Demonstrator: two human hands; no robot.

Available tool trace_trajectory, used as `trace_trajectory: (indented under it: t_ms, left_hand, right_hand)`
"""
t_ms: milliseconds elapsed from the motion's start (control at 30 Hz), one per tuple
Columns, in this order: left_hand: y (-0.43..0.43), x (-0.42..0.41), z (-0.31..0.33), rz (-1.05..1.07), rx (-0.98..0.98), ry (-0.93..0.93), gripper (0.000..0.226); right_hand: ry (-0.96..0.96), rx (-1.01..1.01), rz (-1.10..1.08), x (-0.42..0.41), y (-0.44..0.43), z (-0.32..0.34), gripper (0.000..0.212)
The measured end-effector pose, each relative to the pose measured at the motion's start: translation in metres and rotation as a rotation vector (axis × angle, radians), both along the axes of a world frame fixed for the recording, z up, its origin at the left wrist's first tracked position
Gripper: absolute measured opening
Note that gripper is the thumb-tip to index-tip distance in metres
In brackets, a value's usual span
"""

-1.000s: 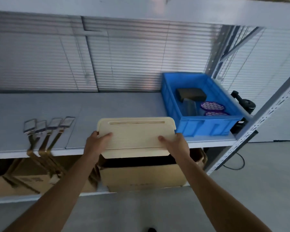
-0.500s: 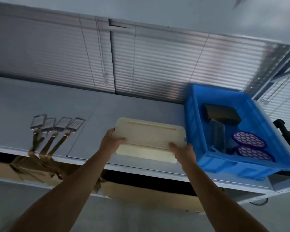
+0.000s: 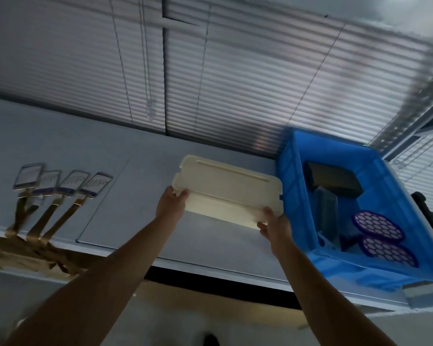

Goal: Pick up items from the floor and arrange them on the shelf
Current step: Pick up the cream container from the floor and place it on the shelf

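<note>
Both hands are gripping the cream board (image 3: 225, 193) by its near corners — left hand (image 3: 171, 202) closed on the left corner, right hand (image 3: 275, 224) closed on the right. The board is lying low over the shelf (image 3: 135, 221), between the four spatulas (image 3: 60, 186) toward the left end and the blue bin (image 3: 298, 196) at the right end. Its long axis is running along the shelf's front edge, and its right end is sitting just beside the bin wall — whether touching cannot be told. Judged: set-down is depending on that clearance; neither hand is nearer.
</note>
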State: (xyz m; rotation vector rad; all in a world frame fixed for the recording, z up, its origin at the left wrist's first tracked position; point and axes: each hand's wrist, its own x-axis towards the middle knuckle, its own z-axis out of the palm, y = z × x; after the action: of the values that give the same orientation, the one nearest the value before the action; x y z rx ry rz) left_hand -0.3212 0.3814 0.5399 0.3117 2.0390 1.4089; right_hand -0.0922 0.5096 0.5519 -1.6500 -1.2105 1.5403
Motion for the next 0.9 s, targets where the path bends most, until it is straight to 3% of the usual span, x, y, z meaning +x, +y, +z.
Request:
trace_trajectory:
  t_ms: [100, 200, 600, 767, 900]
  left_hand:
    - [0.04, -0.012, 0.004, 0.024, 0.009, 0.002, 0.049]
    - [0.077, -0.023, 0.006, 0.056, 0.025, 0.023, 0.051]
    - [0.165, -0.066, 0.003, 0.076, 0.066, 0.028, 0.051]
    - [0.139, -0.065, 0.003, 0.06, 0.052, -0.029, 0.066]
    - [0.058, -0.049, -0.004, 0.06, 0.018, -0.062, 0.051]
  right_hand:
    - [-0.024, -0.026, -0.007, -0.017, 0.037, 0.002, 0.03]
    - [-0.064, -0.005, 0.016, -0.035, 0.077, 0.002, 0.047]
    - [-0.021, 0.034, 0.188, -0.081, 0.172, 0.001, 0.051]
    - [-0.014, -0.011, 0.137, -0.074, 0.163, 0.002, 0.048]
    - [-0.11, -0.022, 0.234, -0.063, 0.104, 0.005, 0.03]
